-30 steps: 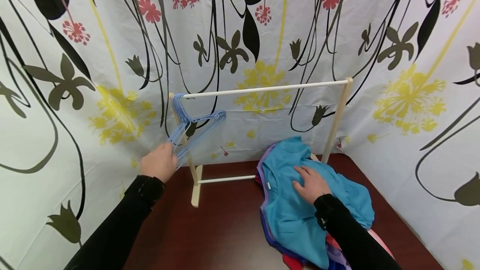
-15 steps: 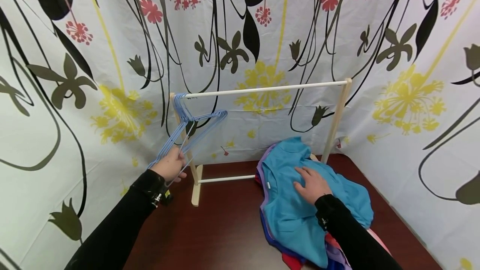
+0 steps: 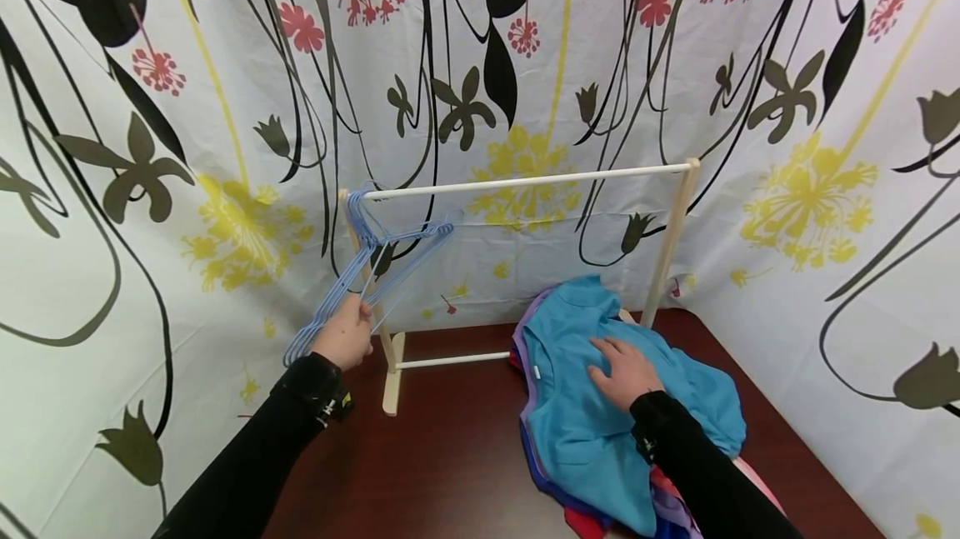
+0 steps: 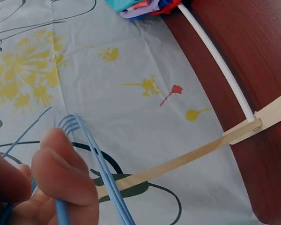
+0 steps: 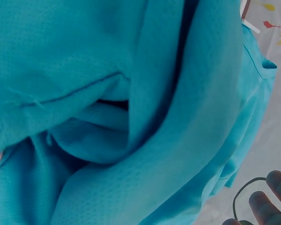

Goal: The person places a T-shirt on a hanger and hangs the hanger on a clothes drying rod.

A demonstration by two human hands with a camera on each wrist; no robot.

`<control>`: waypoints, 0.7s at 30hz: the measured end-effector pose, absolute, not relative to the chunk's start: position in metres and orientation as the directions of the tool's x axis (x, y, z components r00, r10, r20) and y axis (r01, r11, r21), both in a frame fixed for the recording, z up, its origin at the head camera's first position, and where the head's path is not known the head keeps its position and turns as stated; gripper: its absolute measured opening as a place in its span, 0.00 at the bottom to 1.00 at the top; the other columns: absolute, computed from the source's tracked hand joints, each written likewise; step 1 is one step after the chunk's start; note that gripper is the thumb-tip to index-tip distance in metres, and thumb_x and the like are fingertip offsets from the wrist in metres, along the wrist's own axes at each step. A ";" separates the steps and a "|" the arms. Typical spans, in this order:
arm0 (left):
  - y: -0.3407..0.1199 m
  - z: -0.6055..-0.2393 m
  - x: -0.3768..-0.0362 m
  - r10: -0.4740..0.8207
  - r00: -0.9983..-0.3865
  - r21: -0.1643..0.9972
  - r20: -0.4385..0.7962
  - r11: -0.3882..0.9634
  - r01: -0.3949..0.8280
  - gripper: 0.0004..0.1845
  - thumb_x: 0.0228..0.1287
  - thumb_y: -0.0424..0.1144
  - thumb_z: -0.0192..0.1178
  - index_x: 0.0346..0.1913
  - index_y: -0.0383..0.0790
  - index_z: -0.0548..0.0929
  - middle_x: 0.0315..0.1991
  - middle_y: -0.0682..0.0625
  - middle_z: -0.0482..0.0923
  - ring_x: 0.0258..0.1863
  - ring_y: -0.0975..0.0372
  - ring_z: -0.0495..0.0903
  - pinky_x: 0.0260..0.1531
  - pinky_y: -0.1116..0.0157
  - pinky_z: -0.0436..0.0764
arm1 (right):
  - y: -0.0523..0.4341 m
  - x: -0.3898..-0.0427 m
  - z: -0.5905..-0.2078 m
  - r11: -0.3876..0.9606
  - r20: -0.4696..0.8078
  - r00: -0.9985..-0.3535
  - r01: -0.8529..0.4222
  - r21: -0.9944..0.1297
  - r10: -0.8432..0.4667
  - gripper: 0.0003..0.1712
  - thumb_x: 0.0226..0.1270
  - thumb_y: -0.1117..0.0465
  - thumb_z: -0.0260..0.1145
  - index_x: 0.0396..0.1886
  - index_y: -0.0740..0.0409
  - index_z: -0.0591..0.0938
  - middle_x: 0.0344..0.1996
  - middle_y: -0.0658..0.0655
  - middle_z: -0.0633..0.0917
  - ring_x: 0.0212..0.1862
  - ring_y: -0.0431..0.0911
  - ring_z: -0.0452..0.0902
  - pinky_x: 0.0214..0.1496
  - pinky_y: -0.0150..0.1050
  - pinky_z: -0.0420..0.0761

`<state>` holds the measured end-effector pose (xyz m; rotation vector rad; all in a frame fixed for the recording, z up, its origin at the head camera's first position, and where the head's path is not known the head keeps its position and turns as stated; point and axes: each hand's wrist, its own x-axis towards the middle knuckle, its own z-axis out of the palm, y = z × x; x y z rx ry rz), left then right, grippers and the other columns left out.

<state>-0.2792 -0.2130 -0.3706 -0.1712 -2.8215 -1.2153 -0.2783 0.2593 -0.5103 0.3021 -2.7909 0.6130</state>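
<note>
Head view. My left hand (image 3: 343, 336) pinches one of the blue wire hangers (image 3: 375, 260), a bundle hooked at the left end of the white rail (image 3: 525, 180) of the small wooden rack (image 3: 671, 243). The hangers lie at about 10 o'clock from the teal shirt (image 3: 592, 422). My right hand (image 3: 626, 372) rests flat, fingers straight, on that shirt, which tops a pile of garments (image 3: 660, 506) on the dark red table (image 3: 450, 472) at 5 o'clock from the rack. I judge the step in hand to be separating one hanger from the bundle. The next move calls for lifting its hook clear of the rail without dragging its neighbours along.

Left wrist view. Thumb and fingers (image 4: 61, 178) close on a blue wire (image 4: 103, 173), with other wires just beside it (how many are caught I cannot count). The rack's foot (image 4: 253, 129) and lower bar (image 4: 215, 58) run toward 1 o'clock.

Right wrist view. Teal fabric (image 5: 131, 112) fills the frame. Only fingertips (image 5: 262, 206) show at 5 o'clock, probably lying loose on the cloth. The hooks on the rail are too small to tell apart.
</note>
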 end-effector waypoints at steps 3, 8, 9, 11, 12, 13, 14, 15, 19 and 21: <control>-0.207 -0.371 -0.279 0.068 -0.986 0.700 0.151 0.697 0.155 0.11 0.76 0.30 0.39 0.55 0.35 0.66 0.43 0.38 0.77 0.30 0.52 0.81 0.29 0.58 0.77 | 0.260 -0.279 -0.513 0.886 0.304 -0.942 -0.256 -0.385 -0.141 0.31 0.73 0.54 0.63 0.71 0.61 0.72 0.67 0.73 0.71 0.66 0.72 0.65 0.65 0.67 0.64; -0.199 -0.376 -0.276 0.094 -0.975 0.676 0.200 0.707 0.207 0.15 0.72 0.28 0.38 0.58 0.34 0.66 0.54 0.35 0.77 0.46 0.47 0.81 0.44 0.51 0.76 | 0.260 -0.277 -0.517 0.879 0.310 -0.941 -0.257 -0.402 -0.134 0.31 0.73 0.55 0.63 0.71 0.61 0.73 0.67 0.72 0.71 0.66 0.72 0.65 0.66 0.67 0.64; -0.198 -0.378 -0.275 0.100 -0.974 0.678 0.202 0.704 0.213 0.16 0.72 0.28 0.38 0.58 0.34 0.66 0.55 0.35 0.76 0.50 0.45 0.79 0.47 0.50 0.75 | 0.260 -0.277 -0.518 0.879 0.310 -0.941 -0.258 -0.401 -0.134 0.30 0.73 0.55 0.63 0.71 0.61 0.73 0.67 0.72 0.71 0.66 0.72 0.65 0.66 0.67 0.64; -0.196 -0.380 -0.272 0.107 -0.974 0.685 0.197 0.696 0.215 0.15 0.72 0.29 0.37 0.58 0.35 0.66 0.57 0.35 0.76 0.55 0.44 0.77 0.50 0.48 0.73 | 0.259 -0.277 -0.519 0.878 0.312 -0.940 -0.261 -0.400 -0.137 0.30 0.73 0.56 0.64 0.71 0.61 0.73 0.67 0.72 0.71 0.66 0.71 0.65 0.66 0.66 0.64; -0.195 -0.382 -0.270 0.109 -0.976 0.696 0.189 0.686 0.212 0.15 0.72 0.30 0.38 0.57 0.36 0.66 0.57 0.35 0.75 0.57 0.44 0.76 0.51 0.48 0.73 | 0.259 -0.277 -0.519 0.878 0.311 -0.940 -0.262 -0.400 -0.139 0.30 0.73 0.56 0.64 0.71 0.61 0.73 0.67 0.72 0.71 0.66 0.71 0.65 0.66 0.66 0.64; -0.194 -0.384 -0.268 0.110 -0.976 0.701 0.188 0.681 0.212 0.13 0.73 0.30 0.38 0.57 0.37 0.66 0.57 0.35 0.75 0.57 0.45 0.76 0.52 0.48 0.73 | 0.259 -0.277 -0.520 0.877 0.309 -0.940 -0.264 -0.401 -0.141 0.30 0.73 0.56 0.64 0.71 0.61 0.73 0.66 0.73 0.71 0.66 0.71 0.65 0.67 0.66 0.64; -0.194 -0.387 -0.267 0.111 -0.976 0.699 0.190 0.683 0.213 0.12 0.74 0.31 0.40 0.56 0.37 0.66 0.58 0.36 0.76 0.58 0.45 0.76 0.53 0.48 0.73 | 0.258 -0.277 -0.520 0.876 0.306 -0.941 -0.264 -0.404 -0.143 0.30 0.73 0.56 0.64 0.71 0.61 0.73 0.67 0.73 0.71 0.66 0.71 0.65 0.67 0.65 0.63; -0.193 -0.390 -0.265 0.110 -0.976 0.700 0.189 0.681 0.213 0.11 0.74 0.31 0.41 0.56 0.38 0.67 0.57 0.36 0.76 0.57 0.45 0.76 0.52 0.48 0.73 | 0.258 -0.277 -0.521 0.875 0.302 -0.942 -0.263 -0.407 -0.143 0.30 0.73 0.56 0.64 0.71 0.61 0.73 0.67 0.72 0.71 0.66 0.71 0.65 0.67 0.65 0.63; -0.190 -0.402 -0.258 0.116 -0.977 0.696 0.180 0.687 0.209 0.11 0.78 0.35 0.45 0.57 0.39 0.69 0.58 0.38 0.78 0.52 0.49 0.79 0.49 0.51 0.76 | 0.259 -0.278 -0.526 0.869 0.288 -0.947 -0.257 -0.422 -0.140 0.31 0.73 0.55 0.63 0.71 0.61 0.72 0.67 0.72 0.70 0.67 0.71 0.64 0.68 0.65 0.63; -0.187 -0.408 -0.255 0.123 -0.978 0.696 0.167 0.688 0.206 0.12 0.78 0.36 0.46 0.58 0.39 0.70 0.58 0.39 0.78 0.49 0.51 0.80 0.47 0.52 0.76 | 0.260 -0.278 -0.528 0.868 0.285 -0.949 -0.249 -0.429 -0.131 0.31 0.73 0.55 0.63 0.71 0.61 0.72 0.67 0.72 0.70 0.67 0.71 0.64 0.68 0.64 0.63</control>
